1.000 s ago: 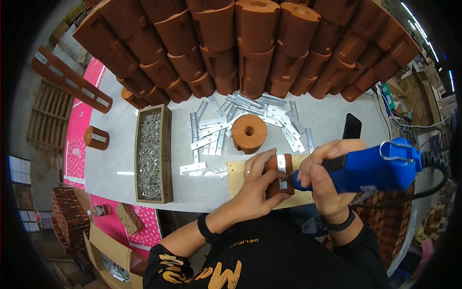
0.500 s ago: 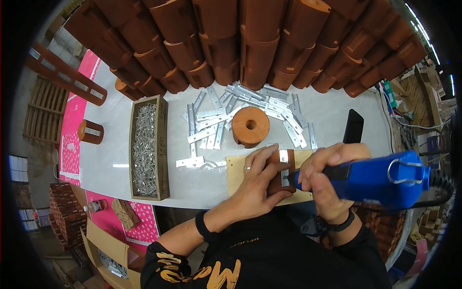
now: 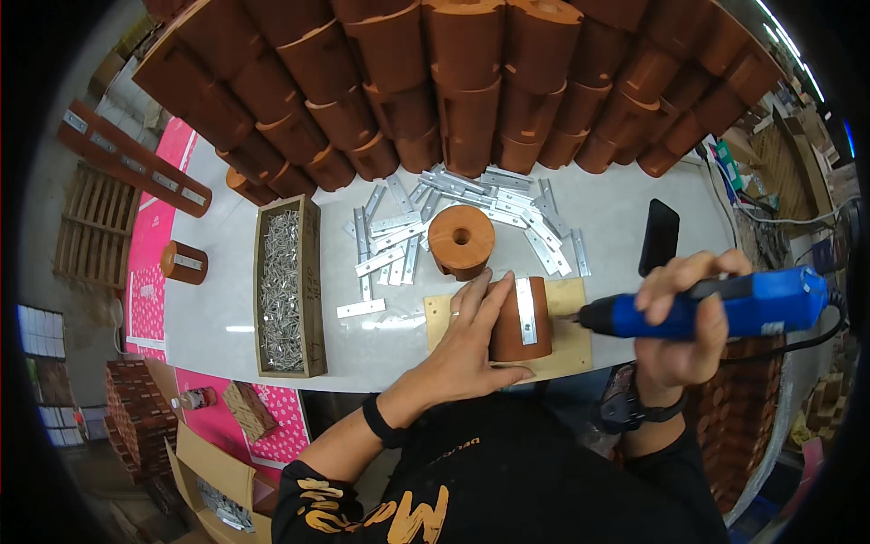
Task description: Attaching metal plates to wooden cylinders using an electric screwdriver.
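A reddish-brown wooden cylinder [image 3: 539,319] lies on its side on a pale wooden board [image 3: 573,340]. Along its top runs a metal strip [image 3: 525,313] with screws in it. My left hand [image 3: 467,331] grips the cylinder from its left side, fingers at the far end and thumb at the near end. In my right hand [image 3: 684,317] is a blue electric screwdriver [image 3: 770,304], held level. Its bit [image 3: 568,317] points left and stands just off the cylinder's right side, apart from the strip. Behind the board stands another cylinder [image 3: 461,238] with a hole in its upper end.
Many loose metal strips [image 3: 390,238] lie scattered beyond the board. A long wooden box [image 3: 313,290] of screws stands left, with a small cylinder [image 3: 184,262] farther left. Stacked brown cylinders [image 3: 467,118] wall the back. A black phone [image 3: 660,238] lies right.
My right hand has drawn the screwdriver back to the right, off the metal strip. My left fingers have slid off the strip toward the cylinder's left side.
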`<action>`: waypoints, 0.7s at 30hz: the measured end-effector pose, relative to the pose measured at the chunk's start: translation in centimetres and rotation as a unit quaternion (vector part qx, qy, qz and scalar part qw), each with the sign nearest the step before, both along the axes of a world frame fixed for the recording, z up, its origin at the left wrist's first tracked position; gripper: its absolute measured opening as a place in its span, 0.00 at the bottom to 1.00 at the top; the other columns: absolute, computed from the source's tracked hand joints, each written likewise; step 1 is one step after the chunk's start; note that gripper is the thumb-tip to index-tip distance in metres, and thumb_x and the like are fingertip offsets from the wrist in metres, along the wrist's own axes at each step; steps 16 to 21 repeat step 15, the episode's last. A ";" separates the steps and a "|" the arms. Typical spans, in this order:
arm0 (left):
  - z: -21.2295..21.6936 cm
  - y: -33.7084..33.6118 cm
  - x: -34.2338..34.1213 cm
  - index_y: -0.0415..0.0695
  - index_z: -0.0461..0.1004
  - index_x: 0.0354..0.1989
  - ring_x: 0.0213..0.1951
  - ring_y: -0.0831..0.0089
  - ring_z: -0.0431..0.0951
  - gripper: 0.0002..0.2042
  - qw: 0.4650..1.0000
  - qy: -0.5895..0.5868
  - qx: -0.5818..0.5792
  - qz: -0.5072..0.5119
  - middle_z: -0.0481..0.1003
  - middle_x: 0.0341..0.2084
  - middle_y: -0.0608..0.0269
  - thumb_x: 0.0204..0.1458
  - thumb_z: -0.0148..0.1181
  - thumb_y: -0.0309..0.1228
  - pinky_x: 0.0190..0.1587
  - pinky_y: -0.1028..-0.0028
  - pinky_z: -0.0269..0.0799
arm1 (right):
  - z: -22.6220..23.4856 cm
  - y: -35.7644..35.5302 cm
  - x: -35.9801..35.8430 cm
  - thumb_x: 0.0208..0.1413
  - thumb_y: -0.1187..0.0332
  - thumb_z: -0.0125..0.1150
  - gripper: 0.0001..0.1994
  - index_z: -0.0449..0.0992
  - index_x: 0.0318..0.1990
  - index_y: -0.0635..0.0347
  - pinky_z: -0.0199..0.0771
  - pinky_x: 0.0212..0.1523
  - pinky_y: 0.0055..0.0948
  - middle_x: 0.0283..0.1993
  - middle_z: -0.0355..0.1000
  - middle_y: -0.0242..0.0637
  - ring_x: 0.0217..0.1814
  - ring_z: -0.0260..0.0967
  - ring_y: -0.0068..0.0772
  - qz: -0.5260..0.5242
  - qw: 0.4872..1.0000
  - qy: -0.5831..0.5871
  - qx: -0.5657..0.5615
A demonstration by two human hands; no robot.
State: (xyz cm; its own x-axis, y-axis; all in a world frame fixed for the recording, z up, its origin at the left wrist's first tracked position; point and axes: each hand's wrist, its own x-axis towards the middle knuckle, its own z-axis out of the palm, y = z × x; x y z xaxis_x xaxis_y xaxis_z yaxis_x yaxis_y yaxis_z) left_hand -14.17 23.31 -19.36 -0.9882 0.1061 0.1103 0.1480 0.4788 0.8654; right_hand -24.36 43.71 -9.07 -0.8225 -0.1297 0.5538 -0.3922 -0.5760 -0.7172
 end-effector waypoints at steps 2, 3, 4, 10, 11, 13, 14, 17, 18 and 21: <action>-0.1 -0.2 -0.1 0.44 0.50 0.76 0.69 0.37 0.53 0.57 1.000 0.001 -0.022 -0.006 0.51 0.69 0.37 0.37 0.83 0.40 0.70 0.49 0.54 | -0.1 1.5 -0.4 0.61 0.71 0.59 0.21 0.62 0.59 0.61 0.76 0.32 0.30 0.42 0.75 0.46 0.27 0.70 0.27 -0.092 0.994 -0.056 -0.024; 0.1 -0.3 -0.5 0.44 0.50 0.76 0.68 0.40 0.55 0.58 0.999 0.004 -0.040 -0.008 0.54 0.68 0.39 0.36 0.83 0.40 0.70 0.51 0.54 | -0.6 2.0 -0.6 0.61 0.71 0.59 0.21 0.62 0.59 0.61 0.76 0.32 0.30 0.42 0.75 0.46 0.27 0.70 0.27 -0.099 0.993 -0.053 -0.029; 0.7 -0.3 -0.5 0.44 0.50 0.76 0.68 0.40 0.55 0.58 0.999 0.007 -0.044 -0.015 0.54 0.68 0.39 0.36 0.83 0.40 0.70 0.51 0.54 | -1.2 2.3 -0.8 0.60 0.70 0.60 0.21 0.62 0.58 0.61 0.75 0.31 0.29 0.42 0.75 0.45 0.26 0.70 0.26 -0.130 0.983 -0.128 0.031; 2.8 0.8 -0.1 0.42 0.50 0.75 0.64 0.43 0.59 0.59 0.988 0.041 -0.149 0.000 0.57 0.65 0.40 0.35 0.83 0.41 0.66 0.52 0.57 | -7.9 3.2 -2.3 0.60 0.64 0.68 0.21 0.65 0.55 0.59 0.73 0.22 0.28 0.35 0.70 0.35 0.23 0.71 0.26 -0.096 0.903 -0.350 0.230; 2.9 1.0 0.1 0.42 0.50 0.76 0.65 0.43 0.59 0.59 0.986 0.053 -0.155 -0.015 0.56 0.66 0.40 0.35 0.83 0.43 0.67 0.51 0.56 | -9.1 3.6 -2.3 0.61 0.63 0.67 0.21 0.65 0.56 0.57 0.74 0.21 0.28 0.36 0.70 0.35 0.22 0.71 0.26 -0.063 0.889 -0.374 0.255; 2.8 1.0 0.3 0.43 0.49 0.76 0.66 0.44 0.59 0.59 0.984 0.068 -0.163 -0.035 0.56 0.67 0.40 0.36 0.83 0.44 0.67 0.51 0.56 | -11.9 4.4 -2.8 0.61 0.62 0.67 0.21 0.65 0.56 0.56 0.74 0.20 0.28 0.37 0.71 0.36 0.22 0.72 0.27 -0.032 0.876 -0.397 0.274; 2.5 0.7 0.5 0.43 0.46 0.76 0.69 0.44 0.56 0.60 0.983 0.042 -0.174 -0.040 0.53 0.69 0.40 0.37 0.82 0.47 0.69 0.51 0.53 | -13.2 5.0 -3.0 0.61 0.61 0.68 0.24 0.63 0.58 0.55 0.76 0.22 0.28 0.38 0.73 0.38 0.23 0.73 0.28 -0.058 0.864 -0.350 0.357; 2.0 0.3 0.4 0.44 0.44 0.77 0.72 0.45 0.53 0.62 0.982 0.018 -0.183 -0.047 0.50 0.72 0.39 0.38 0.81 0.50 0.71 0.51 0.50 | -14.2 5.6 -3.3 0.60 0.59 0.69 0.26 0.62 0.59 0.55 0.78 0.24 0.28 0.39 0.75 0.40 0.25 0.75 0.28 -0.086 0.842 -0.301 0.439; 2.0 0.3 0.4 0.44 0.44 0.77 0.72 0.45 0.53 0.62 0.982 0.018 -0.183 -0.047 0.50 0.72 0.39 0.38 0.81 0.50 0.71 0.51 0.50 | -14.2 5.6 -3.3 0.60 0.59 0.69 0.26 0.62 0.59 0.55 0.78 0.24 0.28 0.39 0.75 0.40 0.25 0.75 0.28 -0.086 0.842 -0.301 0.439; 2.0 0.3 0.4 0.44 0.44 0.77 0.72 0.45 0.53 0.62 0.982 0.018 -0.183 -0.047 0.50 0.72 0.39 0.38 0.81 0.50 0.71 0.51 0.50 | -14.2 5.6 -3.3 0.60 0.59 0.69 0.26 0.62 0.59 0.55 0.78 0.24 0.28 0.39 0.75 0.40 0.25 0.75 0.28 -0.086 0.842 -0.301 0.439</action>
